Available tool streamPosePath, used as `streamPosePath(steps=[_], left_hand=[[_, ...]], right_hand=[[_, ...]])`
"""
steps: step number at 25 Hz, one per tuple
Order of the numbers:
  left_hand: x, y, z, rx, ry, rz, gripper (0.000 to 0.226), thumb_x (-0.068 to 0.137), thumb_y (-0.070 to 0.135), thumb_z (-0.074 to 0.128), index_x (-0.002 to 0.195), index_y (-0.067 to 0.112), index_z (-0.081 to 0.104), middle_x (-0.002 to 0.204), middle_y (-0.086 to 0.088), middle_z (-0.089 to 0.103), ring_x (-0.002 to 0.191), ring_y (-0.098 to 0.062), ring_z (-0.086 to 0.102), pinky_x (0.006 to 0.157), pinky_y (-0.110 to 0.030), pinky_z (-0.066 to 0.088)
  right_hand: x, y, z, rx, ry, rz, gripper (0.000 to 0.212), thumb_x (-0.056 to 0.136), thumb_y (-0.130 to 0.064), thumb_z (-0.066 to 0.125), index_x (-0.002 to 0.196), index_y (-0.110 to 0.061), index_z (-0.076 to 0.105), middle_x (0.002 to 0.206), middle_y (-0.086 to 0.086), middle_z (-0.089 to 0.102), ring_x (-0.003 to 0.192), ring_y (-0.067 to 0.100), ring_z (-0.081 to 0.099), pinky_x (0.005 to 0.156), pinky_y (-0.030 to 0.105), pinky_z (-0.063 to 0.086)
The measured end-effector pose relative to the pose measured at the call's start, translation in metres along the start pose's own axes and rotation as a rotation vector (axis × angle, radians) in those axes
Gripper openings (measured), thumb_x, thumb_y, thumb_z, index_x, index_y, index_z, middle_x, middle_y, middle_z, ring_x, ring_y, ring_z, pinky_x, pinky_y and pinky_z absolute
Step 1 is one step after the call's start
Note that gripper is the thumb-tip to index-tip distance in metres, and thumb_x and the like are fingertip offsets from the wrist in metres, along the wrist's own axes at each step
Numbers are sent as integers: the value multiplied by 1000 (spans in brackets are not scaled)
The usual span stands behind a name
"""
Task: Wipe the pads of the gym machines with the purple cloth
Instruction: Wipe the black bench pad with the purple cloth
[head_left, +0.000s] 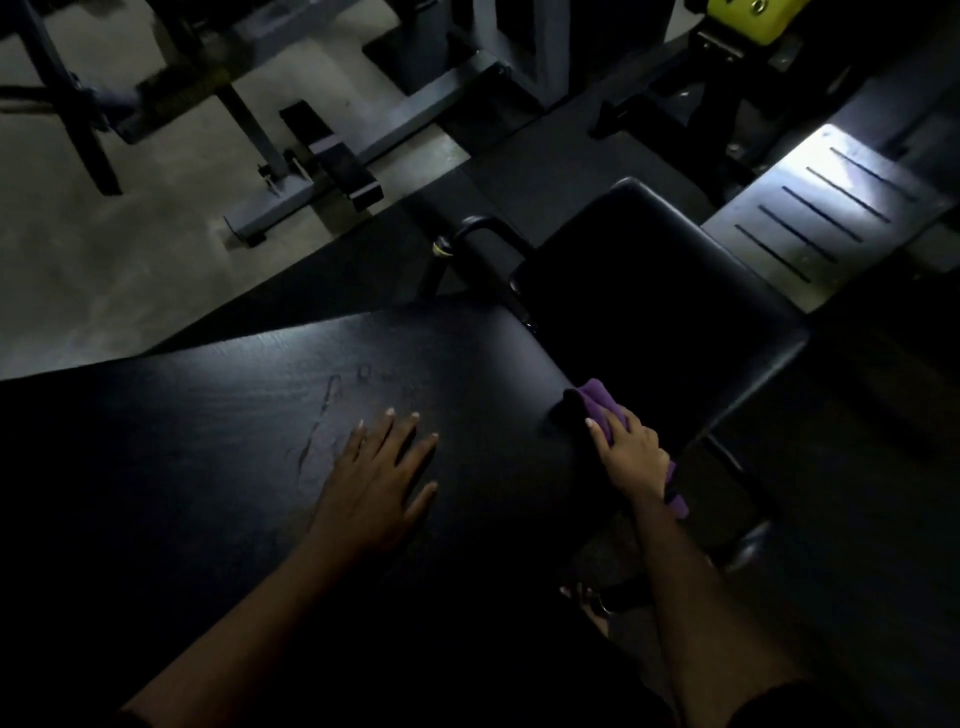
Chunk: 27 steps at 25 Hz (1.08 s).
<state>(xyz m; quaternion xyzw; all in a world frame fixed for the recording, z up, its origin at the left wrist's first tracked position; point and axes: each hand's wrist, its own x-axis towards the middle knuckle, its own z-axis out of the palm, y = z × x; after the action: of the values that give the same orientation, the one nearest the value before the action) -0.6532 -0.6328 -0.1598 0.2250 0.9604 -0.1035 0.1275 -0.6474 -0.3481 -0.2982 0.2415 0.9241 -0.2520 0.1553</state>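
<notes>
A long black back pad (249, 415) stretches across the lower left of the dim head view, with scuffed marks near its middle. My left hand (374, 478) lies flat on it, fingers spread, holding nothing. My right hand (631, 452) presses the purple cloth (600, 397) against the pad's right end, at the rounded edge. Part of the cloth also hangs out below my wrist. A black seat pad (660, 291) sits just beyond that edge, lower and to the right.
A slotted metal footplate (826, 208) catches light at the upper right. Grey machine frames (363, 140) stand on the concrete floor at the top. A curved black handle (467, 234) rises left of the seat. My foot (592, 603) shows below the pad.
</notes>
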Motion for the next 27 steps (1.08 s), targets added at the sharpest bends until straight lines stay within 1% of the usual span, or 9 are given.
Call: streamPosePath(steps=[6, 11, 13, 14, 16, 19, 23, 25, 27], left_hand=[[-39, 9, -13, 32, -60, 3, 54, 79, 48, 35, 116, 19, 61, 122, -10, 64, 116, -33, 58, 94, -54, 44], [-64, 5, -17, -70, -70, -95, 63, 81, 52, 28, 128, 18, 52, 139, -12, 50, 131, -35, 43, 106, -55, 30], [-72, 6, -18, -42, -70, -103, 62, 80, 51, 29, 125, 17, 56, 134, -14, 55, 127, -37, 48, 102, -57, 36], [-73, 6, -20, -22, -82, -106, 61, 79, 50, 31, 122, 16, 58, 130, -15, 58, 123, -37, 52, 98, -58, 39], [-74, 4, -26, -23, -101, -115, 60, 78, 49, 32, 121, 16, 58, 127, -15, 60, 119, -38, 56, 93, -59, 43], [-67, 0, -29, -1, -73, -122, 59, 79, 47, 33, 123, 15, 57, 125, -14, 61, 118, -37, 56, 95, -56, 42], [-59, -7, -16, -14, -98, -181, 64, 87, 56, 22, 124, 16, 56, 131, -14, 57, 125, -35, 47, 109, -47, 16], [-58, -6, -10, -5, -104, -191, 73, 90, 61, 10, 126, 16, 55, 135, -14, 54, 127, -35, 45, 109, -47, 14], [-57, -5, -6, 2, -95, -195, 74, 90, 60, 8, 128, 16, 55, 136, -15, 52, 128, -35, 46, 109, -50, 17]], right_hand=[[-94, -19, 3, 473, 96, 364, 47, 93, -47, 43, 136, -28, 43, 151, 9, 27, 133, 37, 29, 108, 53, 29], [-156, -66, 13, 203, 34, 156, 42, 95, -48, 35, 134, -36, 44, 152, 0, 26, 134, 29, 27, 106, 45, 26], [-185, -91, 11, 155, 38, 126, 39, 92, -49, 37, 121, -33, 58, 140, 5, 47, 118, 33, 47, 92, 47, 39], [-199, -102, 3, 195, -53, 83, 40, 86, -51, 37, 111, -35, 64, 127, 6, 59, 103, 33, 57, 80, 45, 47], [-213, -110, -7, 131, -92, -46, 48, 76, -55, 31, 104, -40, 67, 110, 4, 67, 83, 29, 63, 67, 40, 51], [-196, -98, -26, 253, -72, -177, 69, 74, -63, 14, 125, -38, 53, 132, 4, 50, 111, 29, 50, 94, 39, 41], [-93, -79, -41, 531, 151, -78, 41, 94, -43, 44, 129, -23, 53, 133, 13, 48, 120, 30, 46, 101, 45, 39], [-36, -64, -29, 534, 48, 2, 40, 93, -45, 44, 126, -24, 53, 130, 11, 50, 119, 33, 49, 98, 49, 41], [0, -53, -13, 279, -72, 44, 43, 93, -49, 40, 131, -31, 47, 138, 9, 42, 121, 36, 44, 100, 50, 38]])
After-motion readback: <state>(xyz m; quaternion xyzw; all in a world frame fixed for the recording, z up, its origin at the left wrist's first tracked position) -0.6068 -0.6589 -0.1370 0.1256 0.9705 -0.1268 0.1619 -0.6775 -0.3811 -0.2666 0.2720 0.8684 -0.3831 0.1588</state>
